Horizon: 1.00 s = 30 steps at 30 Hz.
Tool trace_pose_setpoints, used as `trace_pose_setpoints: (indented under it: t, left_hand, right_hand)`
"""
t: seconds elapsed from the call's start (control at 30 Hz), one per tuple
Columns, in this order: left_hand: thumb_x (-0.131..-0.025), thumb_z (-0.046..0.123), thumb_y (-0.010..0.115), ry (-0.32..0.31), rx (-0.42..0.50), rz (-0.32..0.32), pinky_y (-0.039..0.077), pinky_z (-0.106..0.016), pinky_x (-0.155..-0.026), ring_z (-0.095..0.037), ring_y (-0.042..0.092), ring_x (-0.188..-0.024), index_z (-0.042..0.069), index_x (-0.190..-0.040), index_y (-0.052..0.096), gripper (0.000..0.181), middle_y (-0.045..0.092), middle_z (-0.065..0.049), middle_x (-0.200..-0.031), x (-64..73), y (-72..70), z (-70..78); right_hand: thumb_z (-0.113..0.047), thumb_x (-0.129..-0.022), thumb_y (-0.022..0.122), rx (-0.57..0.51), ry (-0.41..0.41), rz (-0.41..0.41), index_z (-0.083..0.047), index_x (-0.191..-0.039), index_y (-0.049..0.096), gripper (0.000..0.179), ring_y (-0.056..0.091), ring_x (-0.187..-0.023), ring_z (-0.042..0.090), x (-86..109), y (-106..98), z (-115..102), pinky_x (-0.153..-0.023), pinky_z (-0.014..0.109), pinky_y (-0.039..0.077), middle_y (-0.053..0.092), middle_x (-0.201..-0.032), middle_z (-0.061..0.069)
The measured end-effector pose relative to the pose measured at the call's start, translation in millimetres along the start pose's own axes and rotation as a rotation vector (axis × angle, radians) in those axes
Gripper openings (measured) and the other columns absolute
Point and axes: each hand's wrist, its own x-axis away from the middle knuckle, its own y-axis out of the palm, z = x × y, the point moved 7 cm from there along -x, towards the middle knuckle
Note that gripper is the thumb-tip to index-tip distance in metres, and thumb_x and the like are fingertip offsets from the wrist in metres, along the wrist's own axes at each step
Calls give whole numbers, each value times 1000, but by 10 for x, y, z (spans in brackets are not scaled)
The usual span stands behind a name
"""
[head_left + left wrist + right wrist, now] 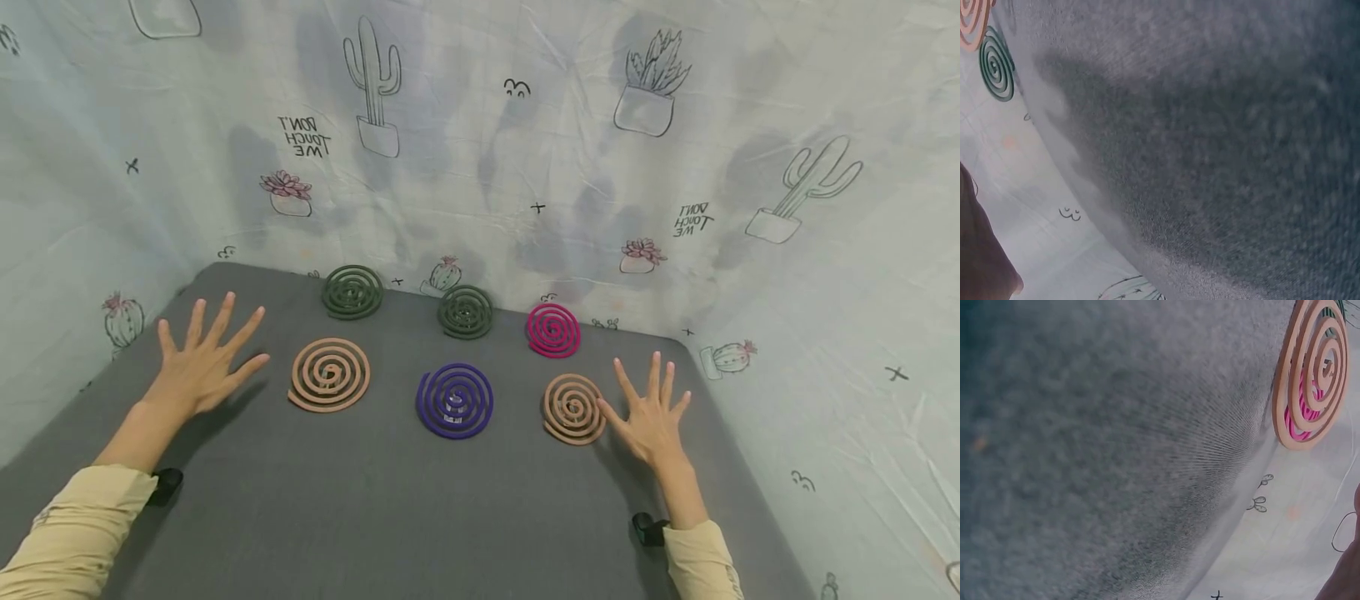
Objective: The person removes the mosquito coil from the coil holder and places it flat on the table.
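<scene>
My left hand is spread flat with fingers apart over the left side of the grey table, its shadow beneath. Nearest to it, on its right, stands a tan mosquito coil. My right hand is also spread and holds nothing; its thumb tip overlaps the edge of another tan coil in the head view. Between these two stands a dark blue coil. Behind them are two dark green coils and a pink coil. In the right wrist view, the tan coil stands raised, with pink showing through its rings.
The grey tabletop meets a pale cloth backdrop printed with cacti and writing, which rises behind the back row and along both sides. Dark wrist cameras sit at both light sleeves.
</scene>
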Motion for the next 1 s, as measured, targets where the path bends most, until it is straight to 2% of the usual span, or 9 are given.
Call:
trace_pose_setpoints:
  t: [0.2,0.3,0.53,0.73,0.87,1.0]
  left_hand:
    - [-97,59,34,20,-10,-35,-12,-78,-99,-44,-21,-140,33,-152,-8,74,-24,-7,-156,-10,14,63]
    - [-97,57,35,37,30,-53,-15,-77,-99,-44,-21,-140,32,-152,-8,74,-24,-7,-156,-7,22,115]
    - [-99,49,39,74,182,-90,-20,-73,-100,-48,-16,-140,29,-153,-6,73,-18,-8,-158,-15,32,236]
    - [-100,43,41,115,272,-110,-23,-72,-99,-50,-11,-140,29,-153,-3,70,-12,-10,-159,-3,34,269]
    - [-101,39,42,136,355,-136,-17,-74,-101,-49,-9,-141,29,-154,1,68,-7,-12,-160,-33,31,297]
    - [-101,34,45,170,450,-156,-4,-78,-101,-52,-3,-140,27,-154,5,67,-1,-17,-159,-90,48,354]
  right_hand:
    - [-57,-92,48,-7,-22,0,-29,-153,16,74,-18,-142,43,11,-8,-56,-98,82,0,-20,-156,17]
    - [-56,-92,49,-38,-35,-6,-28,-153,17,74,-16,-142,44,23,-18,-103,-101,80,2,-17,-157,16]
    - [-41,-93,55,-205,-85,-45,-26,-153,18,72,-14,-145,36,41,-53,-325,-107,73,4,-7,-160,11]
    - [-34,-95,55,-359,-147,-56,-25,-153,20,68,-9,-147,32,38,-36,-566,-109,72,5,-1,-160,9]
    - [-32,-97,54,-472,-192,-60,-23,-153,20,66,-6,-147,30,33,-45,-716,-109,71,8,1,-161,6]
    - [-23,-96,56,-585,-223,-48,-19,-152,25,64,0,-148,28,32,-71,-844,-109,70,11,8,-160,3]
